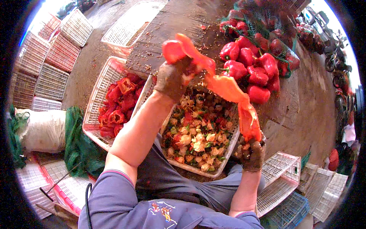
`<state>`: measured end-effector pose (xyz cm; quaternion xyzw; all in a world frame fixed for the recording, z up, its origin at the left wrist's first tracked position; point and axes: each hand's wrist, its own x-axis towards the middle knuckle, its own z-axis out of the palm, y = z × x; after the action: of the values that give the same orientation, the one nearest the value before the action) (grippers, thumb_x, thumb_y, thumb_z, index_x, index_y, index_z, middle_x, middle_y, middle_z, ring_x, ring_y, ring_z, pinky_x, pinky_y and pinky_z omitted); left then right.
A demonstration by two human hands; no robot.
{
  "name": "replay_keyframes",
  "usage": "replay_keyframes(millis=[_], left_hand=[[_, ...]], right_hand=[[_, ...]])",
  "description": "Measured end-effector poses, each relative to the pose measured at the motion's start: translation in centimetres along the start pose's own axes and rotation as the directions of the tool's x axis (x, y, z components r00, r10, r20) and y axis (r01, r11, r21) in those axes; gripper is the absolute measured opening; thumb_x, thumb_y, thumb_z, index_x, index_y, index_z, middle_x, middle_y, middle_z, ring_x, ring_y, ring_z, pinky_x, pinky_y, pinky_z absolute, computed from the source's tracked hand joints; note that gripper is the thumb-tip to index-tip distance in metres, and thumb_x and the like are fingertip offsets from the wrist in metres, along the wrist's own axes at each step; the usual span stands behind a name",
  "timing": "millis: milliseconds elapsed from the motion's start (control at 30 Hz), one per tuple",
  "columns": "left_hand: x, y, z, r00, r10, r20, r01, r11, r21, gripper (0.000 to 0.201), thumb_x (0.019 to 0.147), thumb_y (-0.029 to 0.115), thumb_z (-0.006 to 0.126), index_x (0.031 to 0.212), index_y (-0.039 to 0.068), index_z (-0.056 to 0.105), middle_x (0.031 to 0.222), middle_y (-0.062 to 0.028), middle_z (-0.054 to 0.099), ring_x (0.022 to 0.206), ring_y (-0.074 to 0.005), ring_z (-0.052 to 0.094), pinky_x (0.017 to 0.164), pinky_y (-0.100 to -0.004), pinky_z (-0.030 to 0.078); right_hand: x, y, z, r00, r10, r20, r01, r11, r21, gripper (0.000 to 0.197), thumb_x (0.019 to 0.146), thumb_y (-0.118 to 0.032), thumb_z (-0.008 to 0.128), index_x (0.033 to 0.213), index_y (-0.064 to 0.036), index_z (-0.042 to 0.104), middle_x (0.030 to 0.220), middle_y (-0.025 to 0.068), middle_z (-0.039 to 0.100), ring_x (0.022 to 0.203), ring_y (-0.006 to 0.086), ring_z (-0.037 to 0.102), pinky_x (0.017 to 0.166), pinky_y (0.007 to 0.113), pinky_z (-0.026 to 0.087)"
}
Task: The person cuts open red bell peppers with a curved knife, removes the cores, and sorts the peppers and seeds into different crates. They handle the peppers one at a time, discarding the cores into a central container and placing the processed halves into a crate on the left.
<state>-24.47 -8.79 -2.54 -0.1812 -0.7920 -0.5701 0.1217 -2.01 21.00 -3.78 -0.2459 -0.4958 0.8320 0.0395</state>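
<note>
My left hand point(173, 78), in a dirty brown glove, is closed around a piece of red pepper point(173, 50) above the far edge of the middle crate. Nearer to me on the right, my gloved right hand point(251, 154) grips another red pepper piece point(248, 118) beside that crate. An orange-red streak point(225, 86) runs between the hands, blurred, so I cannot tell where each piece ends. Below them the white crate point(201, 173) holds pale pepper cores, seeds and green stems. Hollowed red peppers point(120, 101) fill the crate point(91, 110) left of my left forearm.
Whole red peppers point(259, 74) lie heaped on the seed-strewn board point(167, 23), next to a green net bag point(282, 42) of more peppers. Stacked crates point(47, 57) stand at far left, and other crates point(278, 171) at right. Green netting point(78, 141) lies by my left elbow.
</note>
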Motion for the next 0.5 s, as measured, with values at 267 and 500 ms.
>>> replay_keyframes(millis=[267,500], left_hand=[[0.5,-0.7,-1.1,0.895,-0.395,0.207,0.306,0.207,-0.929,0.039,0.092,0.015,0.068,0.127,0.003,0.056,0.116,-0.0094,0.066,0.102,-0.0225,0.067,0.093,-0.0368,0.056],[-4.2,5.5,6.0,0.773,0.361,0.521,-0.031,0.843,-0.538,0.083,0.062,0.041,0.091,0.130,0.005,0.061,0.144,-0.0143,0.047,0.136,-0.0339,0.041,0.115,-0.0446,0.034]], right_hand=[[-0.3,-0.2,0.8,0.996,-0.077,0.050,0.077,0.997,-0.002,0.032,0.086,-0.020,0.069,0.112,-0.0045,0.058,0.076,0.0089,0.065,0.037,0.0098,0.044,0.034,0.027,0.043],[-1.9,0.3,-5.7,0.910,-0.313,0.271,0.413,0.633,-0.655,0.041,0.082,-0.024,0.073,0.118,-0.0066,0.062,0.101,0.0064,0.067,0.085,0.0211,0.066,0.073,0.036,0.058]])
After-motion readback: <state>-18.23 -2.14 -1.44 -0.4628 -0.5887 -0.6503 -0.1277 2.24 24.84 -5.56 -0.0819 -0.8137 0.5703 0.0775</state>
